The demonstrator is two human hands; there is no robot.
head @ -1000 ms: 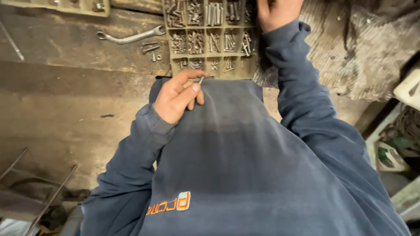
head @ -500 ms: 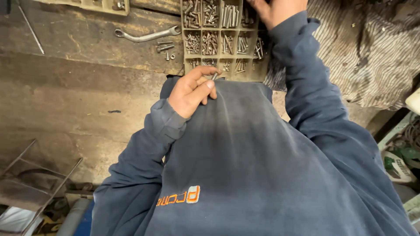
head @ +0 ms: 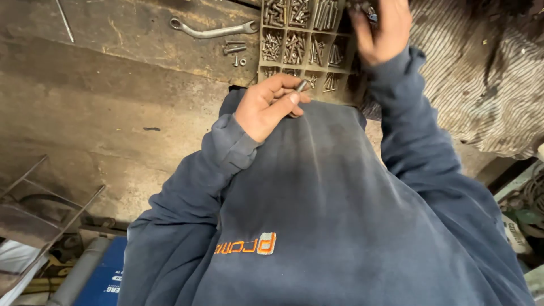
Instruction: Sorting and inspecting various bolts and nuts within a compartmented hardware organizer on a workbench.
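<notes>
Right, fingers first: left hand (head: 266, 107) has thumb and curled fingers pinching one small metal bolt (head: 301, 86), short, grey, cylindrical, held against the chest of a soft navy sweatshirt (head: 317, 204), just below the near edge of the organiser tray (head: 310, 50). Right hand (head: 378, 29) reaches into the tray's far right corner, fingers bent down over small dark metal bits; what it grips, cannot tell. Tray is a beige plastic grid, square compartments, each holding a pile of shiny screws and bolts, too many to count. It sits on a worn, stained wooden workbench (head: 113, 73), near its front edge. One curved steel wrench (head: 212, 30) lies left of the tray; a few loose bolts (head: 233, 51) just beside it. One thin metal rod (head: 64, 20) at the bench's far left. Rough striped cloth (head: 481, 73) lies right of the tray.
</notes>
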